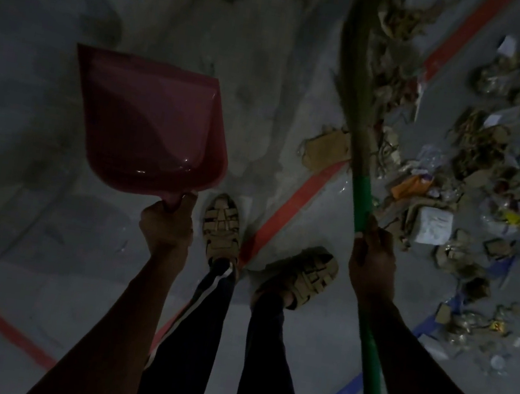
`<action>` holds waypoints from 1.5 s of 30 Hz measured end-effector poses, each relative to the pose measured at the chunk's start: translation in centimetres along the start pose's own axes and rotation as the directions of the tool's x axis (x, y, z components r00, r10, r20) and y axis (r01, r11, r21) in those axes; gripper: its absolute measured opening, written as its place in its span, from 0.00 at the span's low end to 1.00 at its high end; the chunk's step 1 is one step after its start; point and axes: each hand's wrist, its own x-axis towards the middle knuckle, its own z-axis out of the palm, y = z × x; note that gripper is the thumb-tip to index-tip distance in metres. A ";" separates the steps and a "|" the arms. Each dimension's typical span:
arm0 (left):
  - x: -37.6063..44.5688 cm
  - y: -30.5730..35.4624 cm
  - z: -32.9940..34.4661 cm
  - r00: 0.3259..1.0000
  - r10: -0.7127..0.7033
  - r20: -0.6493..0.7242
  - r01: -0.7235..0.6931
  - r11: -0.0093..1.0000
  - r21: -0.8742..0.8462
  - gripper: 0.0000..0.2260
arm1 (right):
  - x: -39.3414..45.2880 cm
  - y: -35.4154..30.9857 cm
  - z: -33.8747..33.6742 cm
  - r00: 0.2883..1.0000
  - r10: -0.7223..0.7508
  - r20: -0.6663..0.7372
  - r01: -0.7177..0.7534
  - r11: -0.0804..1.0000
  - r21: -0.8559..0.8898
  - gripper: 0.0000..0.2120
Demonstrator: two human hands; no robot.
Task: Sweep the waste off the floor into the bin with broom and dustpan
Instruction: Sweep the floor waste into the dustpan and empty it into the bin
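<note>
Holding the dustpan in my left hand, empty rn, right hand gripping the broom. Waste all over the floor's right side, nothing swept imo, no bin visible.

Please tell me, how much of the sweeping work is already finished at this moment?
Almost nothing looks done. The dustpan is empty, held off the floor by the left hand. The right hand grips the broom, whose bristles reach toward the waste. The whole pile still lies scattered on the right, across the red line. No bin is in view.
</note>
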 end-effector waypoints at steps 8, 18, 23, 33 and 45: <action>2.1 2.4 -2.6 0.997 0.062 -0.047 -0.058 0.995 0.080 0.24 | 3.6 -8.8 3.1 0.932 -0.203 0.300 0.160 0.974 0.163 0.28; 4.4 3.2 -6.1 0.998 -0.048 -0.039 0.050 0.998 0.030 0.25 | 7.4 -12.2 3.7 0.920 -0.051 0.387 0.085 0.994 -0.070 0.24; 4.2 5.5 -5.5 0.992 -0.118 0.051 0.123 0.984 -0.130 0.24 | 7.1 -9.8 0.4 0.955 -0.036 0.295 0.083 0.985 -0.149 0.23; 5.8 10.8 -2.8 0.982 -0.031 0.187 0.056 0.990 -0.132 0.21 | 9.4 -10.0 -1.9 0.985 -0.089 -0.148 0.074 0.991 -0.110 0.25; 7.8 16.3 3.9 0.975 -0.015 0.223 0.047 0.989 -0.138 0.17 | 25.9 -19.7 0.7 0.997 -0.045 0.067 0.027 0.969 0.247 0.25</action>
